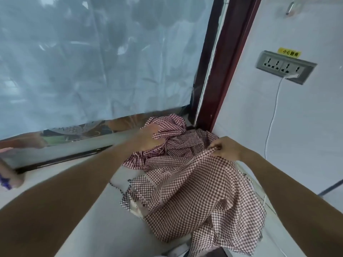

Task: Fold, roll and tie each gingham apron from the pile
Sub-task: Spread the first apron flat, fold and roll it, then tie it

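White table (104, 210) filled the corner beneath a window covered with crinkled plastic sheet (92, 58). On it, far right, lay the pile (167, 143) of red-and-white gingham aprons, soft and rumpled. One apron (202, 197) trailed from the pile toward the near edge, its hem frayed. The left hand (148, 138) gripped a bunch of pile cloth; the right hand (225, 148) pinched the apron's gathered top. Right of them, a grey wall socket (285, 66) carried a yellow label (289, 52), its writing unreadable, and a white cable (272, 117).
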The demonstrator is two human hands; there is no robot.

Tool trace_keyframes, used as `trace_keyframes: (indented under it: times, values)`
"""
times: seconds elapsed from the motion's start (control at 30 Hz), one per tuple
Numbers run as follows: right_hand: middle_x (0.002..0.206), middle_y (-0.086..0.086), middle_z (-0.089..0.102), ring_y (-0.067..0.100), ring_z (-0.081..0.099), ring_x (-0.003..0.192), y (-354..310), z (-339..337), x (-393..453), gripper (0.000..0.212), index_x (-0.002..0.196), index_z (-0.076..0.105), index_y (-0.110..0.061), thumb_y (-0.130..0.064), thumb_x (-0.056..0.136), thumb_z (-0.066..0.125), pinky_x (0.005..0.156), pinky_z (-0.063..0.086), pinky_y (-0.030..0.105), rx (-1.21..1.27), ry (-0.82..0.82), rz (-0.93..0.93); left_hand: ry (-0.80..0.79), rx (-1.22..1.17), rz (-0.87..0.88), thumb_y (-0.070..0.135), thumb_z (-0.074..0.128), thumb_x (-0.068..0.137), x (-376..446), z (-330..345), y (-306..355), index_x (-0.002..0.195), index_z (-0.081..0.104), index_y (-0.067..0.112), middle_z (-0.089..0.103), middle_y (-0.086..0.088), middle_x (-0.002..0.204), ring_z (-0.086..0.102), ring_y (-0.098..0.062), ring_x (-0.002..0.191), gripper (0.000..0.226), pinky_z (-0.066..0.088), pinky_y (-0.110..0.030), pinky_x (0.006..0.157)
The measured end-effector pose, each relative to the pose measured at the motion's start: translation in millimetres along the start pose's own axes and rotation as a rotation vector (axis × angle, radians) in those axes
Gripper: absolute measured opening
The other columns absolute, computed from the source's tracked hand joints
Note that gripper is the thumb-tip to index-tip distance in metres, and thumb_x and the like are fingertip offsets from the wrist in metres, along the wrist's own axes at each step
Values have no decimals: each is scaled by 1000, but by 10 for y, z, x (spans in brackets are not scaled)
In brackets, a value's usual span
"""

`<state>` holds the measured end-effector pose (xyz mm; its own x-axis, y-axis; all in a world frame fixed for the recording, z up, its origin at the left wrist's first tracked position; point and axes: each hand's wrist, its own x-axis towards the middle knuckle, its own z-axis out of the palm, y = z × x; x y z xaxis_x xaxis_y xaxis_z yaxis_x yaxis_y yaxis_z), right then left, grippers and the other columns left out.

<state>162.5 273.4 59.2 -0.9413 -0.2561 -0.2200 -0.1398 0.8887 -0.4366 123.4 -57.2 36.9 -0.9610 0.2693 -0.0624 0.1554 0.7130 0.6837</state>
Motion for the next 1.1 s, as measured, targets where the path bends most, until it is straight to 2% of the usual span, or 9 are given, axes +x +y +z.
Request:
trace_keyframes:
  times: [0.07, 0.17, 0.33, 0.4, 0.57, 0.73, 0.8, 0.93, 1.1]
  values:
    - [102, -14, 65, 7, 59, 100, -139, 22, 28, 17, 107, 73, -26, -21, 91, 69, 103, 42, 31, -5, -19, -45, -170, 90, 120, 54, 71, 83, -231, 226, 363, 151, 32, 20, 34, 3, 154, 33, -17, 140, 86, 28, -38, 117]
    - [98, -19, 66, 8, 61, 100, -322, 38, 18, 14, 96, 71, -39, -27, 88, 69, 103, 45, 37, 2, 7, -85, -307, 49, 174, 58, 75, 76, -287, 555, 587, 150, 30, 24, 38, 4, 152, 38, -14, 136, 94, 34, -37, 113]
    - [92, -19, 72, 7, 65, 96, -411, 72, -75, 8, 84, 74, -39, -41, 80, 67, 102, 48, 40, 228, 88, -40, -189, 18, 303, 36, 68, 90, -211, 822, 676, 101, 61, 12, 65, -1, 95, 60, -13, 84, 28, 46, -28, 74]
    - [92, -18, 73, 7, 67, 95, -354, 74, -120, 13, 87, 76, -37, -47, 79, 72, 101, 50, 40, 259, 99, -31, -257, 25, 279, 36, 67, 90, -175, 737, 581, 86, 62, 15, 64, 4, 80, 59, -9, 72, 22, 45, -24, 66]
    - [89, -13, 75, 9, 69, 91, -178, 8, -177, 17, 88, 78, -28, -45, 83, 76, 97, 53, 38, 304, 122, -41, -387, 207, 200, 48, 75, 81, -106, 298, 321, 79, 65, 23, 66, 8, 77, 61, -7, 72, 27, 42, -21, 68]
    - [86, -10, 75, 10, 70, 88, -42, -78, -153, 13, 85, 78, -28, -40, 81, 79, 92, 54, 36, 357, 161, 18, -345, 456, 194, 45, 78, 78, -17, -197, 51, 82, 69, 17, 66, 9, 76, 57, -8, 66, 29, 45, -23, 67]
    - [89, -8, 75, 12, 70, 89, -10, -144, -139, 13, 88, 78, -24, -35, 82, 79, 92, 54, 33, 358, 153, 47, -307, 437, 166, 46, 77, 79, 15, -332, -89, 71, 66, 19, 58, 9, 63, 50, -8, 56, 30, 43, -28, 62]
    - [89, -3, 75, 16, 70, 89, 39, -285, -121, 13, 89, 78, -20, -27, 79, 83, 86, 53, 27, 427, 207, 68, -118, 243, 148, 40, 79, 79, -43, -512, -187, 56, 64, 42, 57, 19, 51, 48, 3, 47, 28, 33, -14, 55]
    - [87, -5, 76, 12, 71, 85, 16, -338, -72, 14, 89, 79, -19, -24, 77, 84, 78, 52, 22, 486, 224, 63, 115, 123, 194, 25, 73, 87, -146, -536, -210, 83, 73, 35, 61, 23, 62, 57, 4, 62, 11, 38, -11, 64]
